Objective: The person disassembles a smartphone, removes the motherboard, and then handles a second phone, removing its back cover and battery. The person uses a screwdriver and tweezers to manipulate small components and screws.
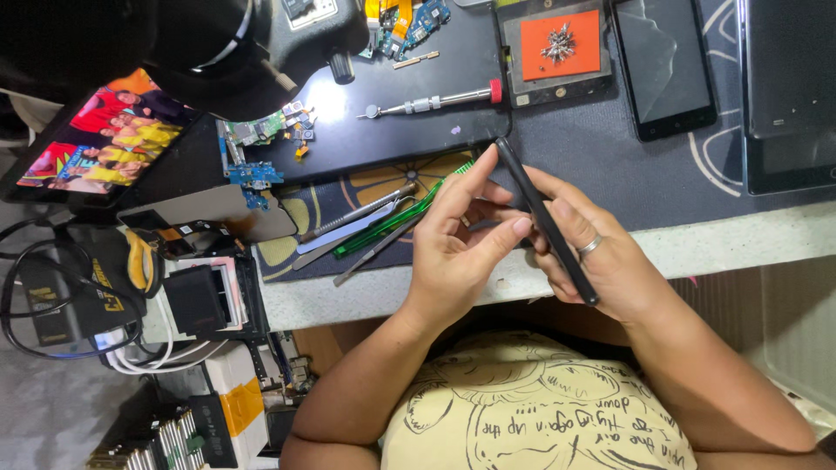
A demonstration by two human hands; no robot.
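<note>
Phone repair workshop: desk [740, 239] with dark work mat [610, 165], precision screwdriver [435, 103], loose circuit boards [252, 152], orange magnetic pad with screws [560, 43], spare phone screen [664, 65], pry tools [366, 228], battery stacks [165, 439] below left edge.

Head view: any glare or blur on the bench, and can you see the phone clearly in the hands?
Head view: bright glare on the black mat near the screwdriver; top left corner is dark; the phone, edge-on between left hand and right hand, is sharp; no motion blur.
</note>
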